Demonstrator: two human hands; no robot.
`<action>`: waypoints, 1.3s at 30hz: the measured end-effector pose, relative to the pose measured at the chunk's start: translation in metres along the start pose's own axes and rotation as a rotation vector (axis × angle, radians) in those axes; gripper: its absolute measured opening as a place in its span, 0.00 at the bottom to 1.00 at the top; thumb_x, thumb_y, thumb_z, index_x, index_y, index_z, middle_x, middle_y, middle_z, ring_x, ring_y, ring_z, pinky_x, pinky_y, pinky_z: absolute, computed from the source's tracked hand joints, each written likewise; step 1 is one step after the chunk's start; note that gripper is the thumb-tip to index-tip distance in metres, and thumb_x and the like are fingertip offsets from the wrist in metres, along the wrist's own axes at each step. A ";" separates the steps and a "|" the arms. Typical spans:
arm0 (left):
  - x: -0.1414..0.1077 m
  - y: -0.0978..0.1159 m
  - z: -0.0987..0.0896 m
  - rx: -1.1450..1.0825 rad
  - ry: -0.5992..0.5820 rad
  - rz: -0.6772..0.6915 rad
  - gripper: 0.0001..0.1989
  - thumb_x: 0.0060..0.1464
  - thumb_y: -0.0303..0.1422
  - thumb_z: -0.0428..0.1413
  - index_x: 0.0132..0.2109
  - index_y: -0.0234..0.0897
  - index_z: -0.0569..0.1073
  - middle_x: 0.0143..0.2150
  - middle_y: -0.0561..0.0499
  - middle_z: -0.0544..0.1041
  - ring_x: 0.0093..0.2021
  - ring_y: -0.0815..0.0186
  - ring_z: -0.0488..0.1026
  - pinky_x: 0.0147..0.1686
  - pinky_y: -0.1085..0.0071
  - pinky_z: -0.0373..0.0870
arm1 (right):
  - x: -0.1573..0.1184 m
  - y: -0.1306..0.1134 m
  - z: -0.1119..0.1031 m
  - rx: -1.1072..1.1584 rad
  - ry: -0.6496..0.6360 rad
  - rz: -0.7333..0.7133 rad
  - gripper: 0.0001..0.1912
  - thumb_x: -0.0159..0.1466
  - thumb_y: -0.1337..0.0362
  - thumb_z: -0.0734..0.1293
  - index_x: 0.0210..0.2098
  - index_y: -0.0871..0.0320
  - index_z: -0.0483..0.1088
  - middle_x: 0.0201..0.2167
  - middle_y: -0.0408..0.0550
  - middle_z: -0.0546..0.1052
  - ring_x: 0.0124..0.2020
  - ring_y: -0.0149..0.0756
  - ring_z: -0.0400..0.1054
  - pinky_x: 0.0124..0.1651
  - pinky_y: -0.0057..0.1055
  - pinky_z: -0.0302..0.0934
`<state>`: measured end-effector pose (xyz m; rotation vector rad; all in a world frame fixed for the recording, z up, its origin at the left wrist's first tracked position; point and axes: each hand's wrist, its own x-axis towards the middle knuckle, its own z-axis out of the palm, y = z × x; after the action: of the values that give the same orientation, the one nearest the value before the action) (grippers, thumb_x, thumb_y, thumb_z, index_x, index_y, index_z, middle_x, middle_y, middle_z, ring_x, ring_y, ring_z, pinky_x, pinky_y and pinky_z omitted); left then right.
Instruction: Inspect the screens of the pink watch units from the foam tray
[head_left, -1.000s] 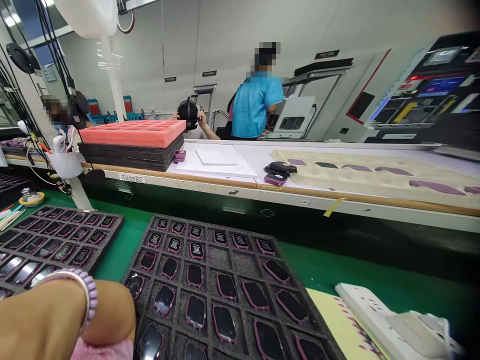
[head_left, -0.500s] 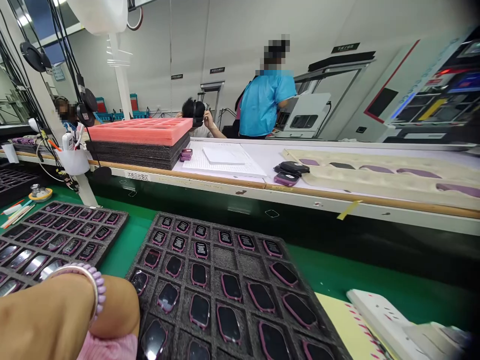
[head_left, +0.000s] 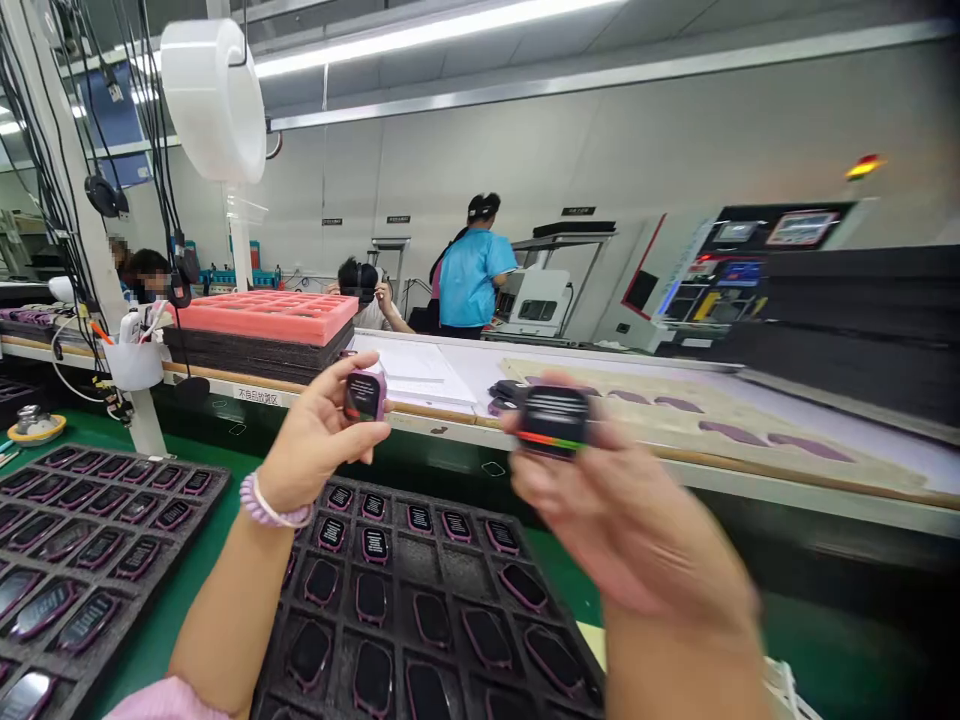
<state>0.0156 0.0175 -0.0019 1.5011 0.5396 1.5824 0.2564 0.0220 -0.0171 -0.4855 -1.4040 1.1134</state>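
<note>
My left hand (head_left: 322,430), with a lilac bracelet on its wrist, holds a purple-framed watch body (head_left: 364,396) between thumb and fingers. Text and a reddish patch show on its screen. Blurred by motion, my right hand (head_left: 615,500) grips a dark watch body (head_left: 555,418) whose lit screen shows text above a red-to-green band. Both are raised above a black foam tray (head_left: 341,607) of purple-framed watch bodies. Some screens in its back rows show white text, and two of its slots are bare.
A second filled foam tray (head_left: 191,520) lies at the left. Behind runs a shelf (head_left: 450,425) with a red foam tray (head_left: 285,315) on black ones, papers and a beige tray (head_left: 750,430). A person in blue (head_left: 469,280) stands beyond. Cables hang at the left.
The view has tilted up. My left hand has come up from the left edge, and my right hand has entered view. Each now shows a watch body in its fingers.
</note>
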 end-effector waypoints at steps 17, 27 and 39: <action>0.022 -0.046 0.017 0.034 -0.048 -0.094 0.33 0.48 0.29 0.62 0.62 0.35 0.65 0.40 0.51 0.73 0.27 0.74 0.73 0.28 0.78 0.70 | 0.024 0.031 0.016 0.140 0.034 0.169 0.30 0.51 0.65 0.78 0.52 0.53 0.68 0.41 0.46 0.77 0.31 0.33 0.69 0.34 0.29 0.65; 0.021 -0.046 0.020 -0.087 -0.069 -0.175 0.30 0.52 0.31 0.58 0.62 0.34 0.65 0.39 0.50 0.76 0.29 0.68 0.79 0.32 0.74 0.78 | 0.025 0.036 0.017 0.154 0.052 0.138 0.27 0.52 0.62 0.80 0.48 0.55 0.70 0.36 0.44 0.77 0.26 0.29 0.68 0.30 0.25 0.63; 0.021 -0.047 0.019 -0.094 -0.076 -0.171 0.25 0.51 0.32 0.58 0.57 0.35 0.69 0.38 0.50 0.76 0.30 0.65 0.80 0.32 0.72 0.80 | 0.026 0.041 0.020 0.153 0.091 0.118 0.27 0.49 0.65 0.79 0.46 0.55 0.70 0.30 0.40 0.74 0.25 0.26 0.65 0.29 0.22 0.61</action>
<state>0.0494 0.0545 -0.0237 1.4005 0.5281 1.3949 0.2200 0.0555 -0.0340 -0.5070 -1.2135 1.2682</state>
